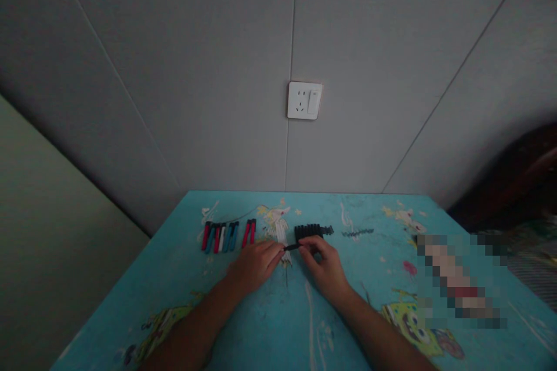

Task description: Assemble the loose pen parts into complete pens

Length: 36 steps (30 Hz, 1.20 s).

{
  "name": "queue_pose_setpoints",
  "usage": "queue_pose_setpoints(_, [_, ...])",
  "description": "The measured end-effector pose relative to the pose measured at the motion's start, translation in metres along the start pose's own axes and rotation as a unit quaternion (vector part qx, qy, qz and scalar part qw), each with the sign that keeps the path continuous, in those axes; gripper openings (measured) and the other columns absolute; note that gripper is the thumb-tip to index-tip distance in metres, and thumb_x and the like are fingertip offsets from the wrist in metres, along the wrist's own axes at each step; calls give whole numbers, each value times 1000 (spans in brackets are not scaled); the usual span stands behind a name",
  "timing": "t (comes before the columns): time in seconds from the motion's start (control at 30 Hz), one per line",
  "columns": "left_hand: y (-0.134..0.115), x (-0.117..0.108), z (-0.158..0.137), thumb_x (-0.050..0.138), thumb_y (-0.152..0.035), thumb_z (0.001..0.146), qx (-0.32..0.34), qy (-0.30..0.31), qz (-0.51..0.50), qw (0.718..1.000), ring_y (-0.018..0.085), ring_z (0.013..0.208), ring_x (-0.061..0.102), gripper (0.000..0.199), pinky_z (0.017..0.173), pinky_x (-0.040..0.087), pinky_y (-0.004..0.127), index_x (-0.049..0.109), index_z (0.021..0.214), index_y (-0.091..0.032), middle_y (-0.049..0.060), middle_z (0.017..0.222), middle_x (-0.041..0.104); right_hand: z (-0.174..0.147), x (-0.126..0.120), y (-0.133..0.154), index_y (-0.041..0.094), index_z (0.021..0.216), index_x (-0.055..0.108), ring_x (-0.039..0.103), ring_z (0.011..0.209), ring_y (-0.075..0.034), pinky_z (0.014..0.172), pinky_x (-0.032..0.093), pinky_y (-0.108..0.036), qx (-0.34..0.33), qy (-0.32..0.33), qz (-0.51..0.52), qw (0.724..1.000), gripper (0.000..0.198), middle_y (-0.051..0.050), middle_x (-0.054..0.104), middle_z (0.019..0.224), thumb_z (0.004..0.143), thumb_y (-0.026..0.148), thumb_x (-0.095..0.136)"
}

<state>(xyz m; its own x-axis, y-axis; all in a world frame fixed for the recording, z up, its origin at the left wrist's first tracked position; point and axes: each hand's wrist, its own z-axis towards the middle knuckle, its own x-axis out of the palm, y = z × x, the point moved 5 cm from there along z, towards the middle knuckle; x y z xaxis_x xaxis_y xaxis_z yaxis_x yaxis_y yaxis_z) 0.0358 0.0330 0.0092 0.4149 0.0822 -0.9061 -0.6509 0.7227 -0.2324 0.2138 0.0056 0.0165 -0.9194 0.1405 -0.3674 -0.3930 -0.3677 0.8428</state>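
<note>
Between the fingertips of my two hands is a thin black pen-like piece, held nearly level above the table. My left hand pinches its left end, while the fingers of my right hand close on its right end. Just beyond my right hand lies a row of short black tubes. White thin sticks are laid side by side past my left fingertips, partly covered by them. To the left are several red, blue and white tubes with black ends, and two more red tubes lie nearer my left hand.
Small dark pieces form a line right of the black tubes. The turquoise table has cartoon prints and meets a grey wall with a socket. A pixelated patch hides something on the right side.
</note>
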Motion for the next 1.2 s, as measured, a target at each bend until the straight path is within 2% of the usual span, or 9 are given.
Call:
queue_pose_setpoints(0.27, [6,-6,-1,40,-25,98,-23,-52,-35,998,17,79,65,24,73,51,29,63,100,-19,6,86,67,3,-16,-8,19,101,64,61,72,-16,66,47,-27,40,-49,-53,997,19,-3,67,84,90,30,54])
queue_pose_setpoints(0.43, [13,-6,-2,40,-24,98,-56,-67,-70,994,21,94,66,25,84,52,35,58,113,-18,9,104,69,7,-18,-19,18,98,64,60,68,-15,64,45,-25,69,-28,-111,991,17,-2,68,80,88,26,52])
queue_pose_setpoints(0.57, [16,-2,-3,40,-25,97,-58,-57,-68,994,22,97,67,27,84,54,36,54,120,-18,9,111,68,8,-20,-15,19,96,64,61,75,-15,69,44,-24,59,9,-185,981,15,-2,68,84,85,23,54])
queue_pose_setpoints(0.67, [17,2,-4,40,-24,97,-39,-57,-69,995,22,101,66,27,89,53,37,55,119,-19,9,112,68,8,-23,-10,19,90,65,62,79,-17,72,43,-25,47,47,-277,959,13,-4,68,85,86,25,53])
queue_pose_setpoints(0.77, [19,6,-4,39,-23,97,-40,-57,-75,995,21,102,66,27,89,53,36,56,119,-21,8,112,69,9,-30,-12,19,86,66,64,79,-18,73,43,-27,63,59,-369,925,27,-6,69,85,94,31,44])
queue_pose_setpoints(0.83, [19,7,-4,38,-23,98,-44,-49,-78,995,21,100,66,27,87,53,36,56,118,-21,8,111,69,11,-36,-17,19,92,66,65,81,-20,73,43,-28,90,47,-415,904,32,-8,70,90,98,32,37])
queue_pose_setpoints(0.97, [14,7,-4,38,-24,97,-38,-31,-68,996,21,95,67,26,82,53,35,58,113,-21,8,103,69,12,-44,-28,20,110,62,67,84,-21,70,44,-29,146,37,-470,870,31,-10,69,98,99,31,36])
queue_pose_setpoints(1.07, [9,5,-3,39,-25,97,-33,-23,-63,997,20,91,66,24,81,53,34,60,108,-21,7,98,68,10,-44,-33,20,110,62,68,82,-22,68,44,-29,170,51,-484,857,30,-10,68,98,99,31,36])
queue_pose_setpoints(1.2, [6,4,-2,40,-25,96,-30,-23,-54,998,19,86,65,23,79,52,32,61,104,-21,7,93,68,9,-43,-32,21,108,63,68,83,-22,68,45,-29,173,58,-487,854,28,-10,67,99,98,30,38])
